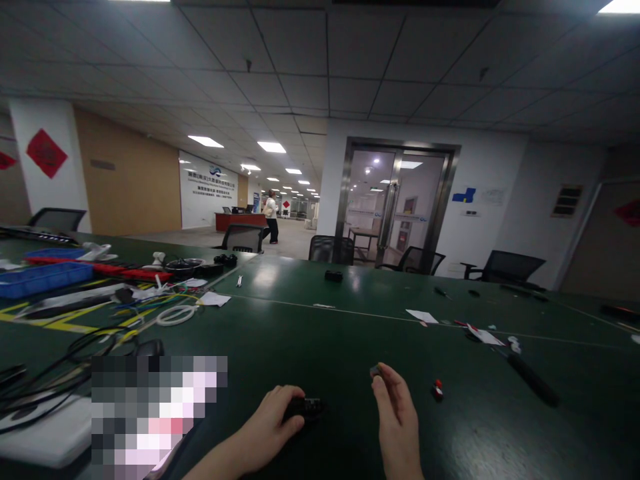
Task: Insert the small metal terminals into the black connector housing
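Observation:
My left hand (274, 423) is closed around the left end of a small black box-shaped device (314, 407), thumb on the near side and fingers on the far side. The device lies low over the green tabletop, and its exact kind is not clear. My right hand (399, 420) is raised to the right of it, pinching a small dark, slightly shiny piece (375, 372) between thumb and fingertips. That piece is too small to name. To the right of my right hand sits a small red and black item (438, 390) on the table.
Cables (75, 367), a blue tray (45, 280) and a coiled white cord (177, 315) crowd the left side. On the right lie a long black handle-like object (533, 380) and paper scraps (484, 334). Another black block (333, 275) stands farther back. A person (271, 217) is in the background.

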`<control>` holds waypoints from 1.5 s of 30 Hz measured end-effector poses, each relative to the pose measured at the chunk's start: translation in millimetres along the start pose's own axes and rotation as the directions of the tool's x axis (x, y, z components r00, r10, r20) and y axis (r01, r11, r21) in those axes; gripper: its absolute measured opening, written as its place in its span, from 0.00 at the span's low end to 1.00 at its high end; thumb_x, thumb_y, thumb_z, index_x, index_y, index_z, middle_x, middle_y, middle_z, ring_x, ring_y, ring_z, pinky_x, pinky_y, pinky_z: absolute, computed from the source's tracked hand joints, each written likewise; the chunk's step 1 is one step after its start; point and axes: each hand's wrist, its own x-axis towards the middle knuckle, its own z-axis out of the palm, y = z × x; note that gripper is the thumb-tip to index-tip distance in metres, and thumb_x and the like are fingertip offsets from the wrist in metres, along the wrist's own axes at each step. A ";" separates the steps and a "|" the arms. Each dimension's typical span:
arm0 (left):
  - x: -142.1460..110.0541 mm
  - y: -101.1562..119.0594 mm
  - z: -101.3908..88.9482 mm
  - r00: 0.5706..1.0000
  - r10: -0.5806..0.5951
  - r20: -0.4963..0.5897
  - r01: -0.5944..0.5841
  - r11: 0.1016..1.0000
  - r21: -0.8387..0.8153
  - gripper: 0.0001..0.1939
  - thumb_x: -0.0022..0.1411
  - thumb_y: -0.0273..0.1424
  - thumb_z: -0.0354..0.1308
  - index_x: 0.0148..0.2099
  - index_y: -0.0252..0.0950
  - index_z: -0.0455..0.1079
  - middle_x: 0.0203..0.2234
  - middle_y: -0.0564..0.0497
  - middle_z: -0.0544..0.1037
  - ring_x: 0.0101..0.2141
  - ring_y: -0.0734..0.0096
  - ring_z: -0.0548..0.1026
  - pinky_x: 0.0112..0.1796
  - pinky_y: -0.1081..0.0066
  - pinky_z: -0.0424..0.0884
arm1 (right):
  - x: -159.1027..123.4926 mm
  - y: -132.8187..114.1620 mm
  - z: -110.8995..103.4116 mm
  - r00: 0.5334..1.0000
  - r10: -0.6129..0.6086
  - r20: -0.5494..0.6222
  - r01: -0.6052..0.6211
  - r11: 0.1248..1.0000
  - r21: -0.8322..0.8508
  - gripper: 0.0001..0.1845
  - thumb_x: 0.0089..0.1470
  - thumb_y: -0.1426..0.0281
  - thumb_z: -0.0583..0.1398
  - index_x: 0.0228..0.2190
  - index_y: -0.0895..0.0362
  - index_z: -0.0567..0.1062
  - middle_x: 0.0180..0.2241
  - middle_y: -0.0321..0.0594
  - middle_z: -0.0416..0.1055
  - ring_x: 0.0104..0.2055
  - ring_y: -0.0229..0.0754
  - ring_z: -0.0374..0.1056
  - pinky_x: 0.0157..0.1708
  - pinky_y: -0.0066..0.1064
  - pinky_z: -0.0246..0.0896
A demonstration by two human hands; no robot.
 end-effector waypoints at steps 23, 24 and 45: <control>-0.3 10.3 -3.2 1.000 0.010 0.016 -0.011 0.998 0.054 0.14 0.59 0.37 0.49 0.47 0.40 0.65 0.41 0.49 0.69 0.42 0.64 0.65 0.44 0.66 0.59 | 0.5 3.4 3.1 1.000 -0.009 0.020 0.009 1.000 -0.016 0.25 0.45 0.55 0.58 0.44 0.55 0.68 0.43 0.41 0.70 0.48 0.47 0.64 0.43 0.35 0.62; -0.2 10.4 -3.0 1.000 0.023 0.014 -0.024 0.997 0.073 0.14 0.60 0.37 0.48 0.46 0.40 0.65 0.41 0.49 0.69 0.42 0.64 0.64 0.45 0.65 0.59 | 0.6 3.9 2.9 1.000 -0.016 0.020 0.016 1.000 -0.014 0.25 0.45 0.55 0.59 0.43 0.55 0.68 0.43 0.41 0.70 0.48 0.47 0.64 0.43 0.35 0.62; 4.4 9.8 -6.0 0.997 0.033 0.069 -0.043 0.988 0.146 0.15 0.61 0.37 0.48 0.49 0.44 0.66 0.41 0.50 0.68 0.42 0.63 0.63 0.44 0.66 0.58 | -8.3 -3.5 9.3 0.992 0.021 0.123 -0.007 0.994 -0.109 0.24 0.42 0.55 0.60 0.39 0.55 0.73 0.38 0.41 0.73 0.40 0.47 0.67 0.36 0.35 0.64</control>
